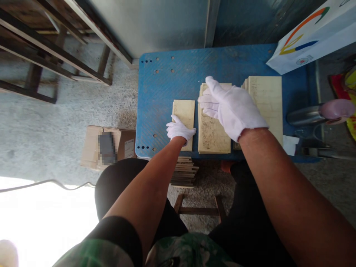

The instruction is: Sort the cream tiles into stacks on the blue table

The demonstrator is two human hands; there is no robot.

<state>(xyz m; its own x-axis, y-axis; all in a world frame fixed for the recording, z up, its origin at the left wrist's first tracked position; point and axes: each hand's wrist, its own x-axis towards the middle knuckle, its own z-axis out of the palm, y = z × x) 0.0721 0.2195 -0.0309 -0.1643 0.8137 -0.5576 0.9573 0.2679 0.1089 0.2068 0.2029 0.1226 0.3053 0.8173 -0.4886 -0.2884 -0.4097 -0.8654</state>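
Observation:
Both hands wear white gloves over a blue work surface [178, 74]. My left hand [179, 129] rests on the near end of a small pale wooden panel [184, 113], with its fingers curled over the panel's edge. My right hand [230, 105] hovers with fingers stretched out over the top of a middle stack of pale wooden panels [213, 135]. A third, larger stack of panels [267, 100] lies to the right, partly hidden by my right forearm.
A white printed box [311, 37] stands at the back right. A metal flask with a pink cap [319, 113] lies at the right edge. More thin panels [185, 172] are piled under the table's near edge. A cardboard box [108, 146] sits on the concrete floor at left.

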